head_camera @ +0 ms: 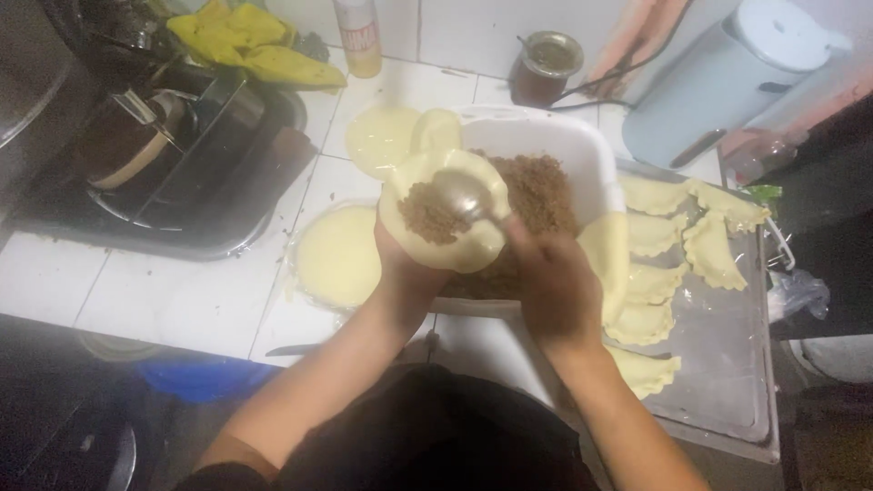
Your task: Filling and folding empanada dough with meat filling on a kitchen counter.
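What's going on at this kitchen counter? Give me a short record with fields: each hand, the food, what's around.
left hand: left hand cups a round dough disc with a mound of brown filling on it
right hand: right hand holds a metal spoon over the disc
filling supply: white tub of brown minced filling, behind the hands
unfilled dough: stack of dough discs on the counter, to the left
finished pieces: folded pastries on a metal tray, to the right
also there: yellow cloth; pale kettle

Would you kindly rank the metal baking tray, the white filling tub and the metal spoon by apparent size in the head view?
1. Metal baking tray
2. White filling tub, partly hidden by hands, so unsure
3. Metal spoon
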